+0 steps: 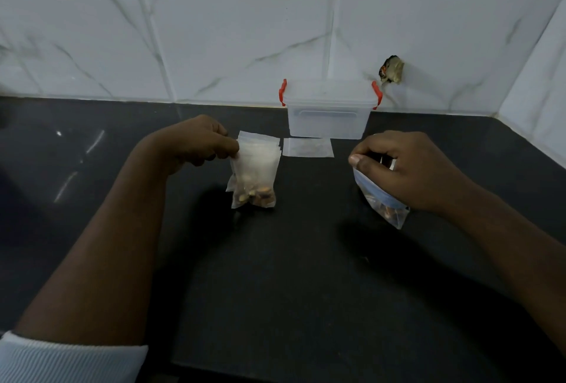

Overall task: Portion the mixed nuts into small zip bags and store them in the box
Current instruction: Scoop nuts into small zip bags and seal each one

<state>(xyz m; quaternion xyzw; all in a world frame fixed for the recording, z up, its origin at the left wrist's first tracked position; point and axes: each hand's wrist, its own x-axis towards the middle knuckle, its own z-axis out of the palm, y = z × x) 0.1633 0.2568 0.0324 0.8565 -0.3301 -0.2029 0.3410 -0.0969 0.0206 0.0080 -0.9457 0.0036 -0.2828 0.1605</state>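
My left hand (199, 145) pinches the top left edge of a small clear zip bag (255, 171), which hangs upright over the black counter (275, 275) with mixed nuts lying in its bottom. My right hand (404, 168) grips the mouth of a larger clear bag (386, 208) with a blue strip; a few nuts show in its lower corner. An empty flat zip bag (307, 147) lies on the counter between the hands. Behind it stands the clear plastic box (329, 113), lid on, with red clips at both ends.
A white marble-tiled wall (214, 30) runs behind the counter and turns forward at the right. A hole with wires (392, 69) shows in the wall, right of the box. My white sleeve (61, 361) is at the lower left.
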